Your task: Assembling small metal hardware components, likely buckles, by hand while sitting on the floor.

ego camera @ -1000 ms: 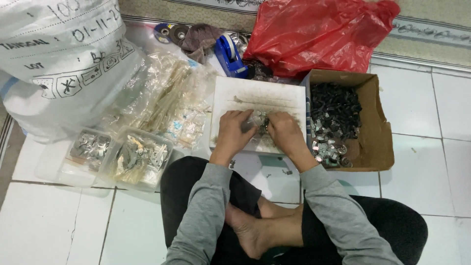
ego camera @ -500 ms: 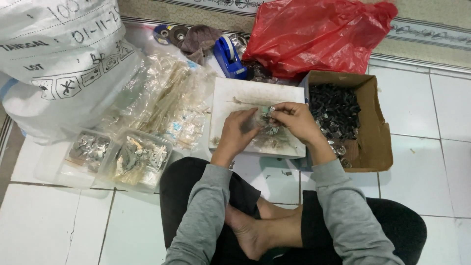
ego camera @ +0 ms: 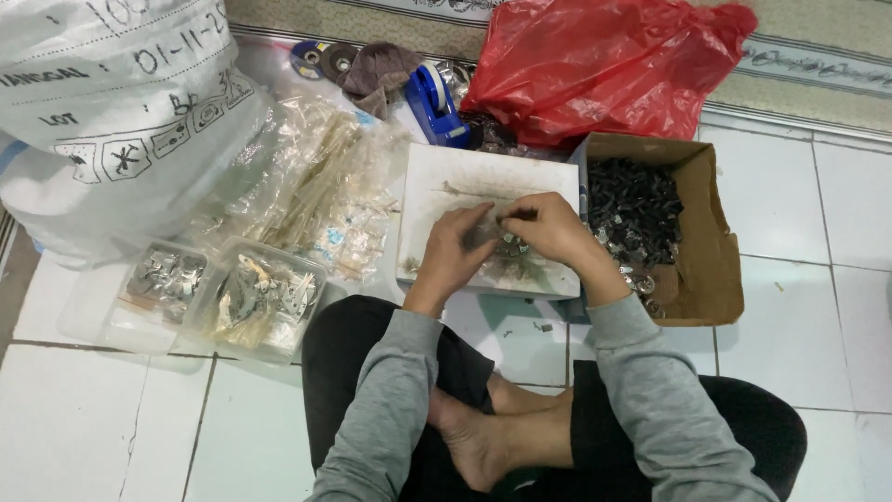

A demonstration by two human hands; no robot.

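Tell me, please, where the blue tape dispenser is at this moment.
In the head view, the blue tape dispenser lies on the floor beyond the white tray, just left of the red plastic bag.

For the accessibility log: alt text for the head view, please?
A seated person's left hand and right hand pinch small metal parts together over a white tray on the tiled floor. A cardboard box of dark parts sits beside the right hand; a red bag lies behind.

light: even, bright | shadows: soft, faint | glare: mild on plastic | focus: sharp
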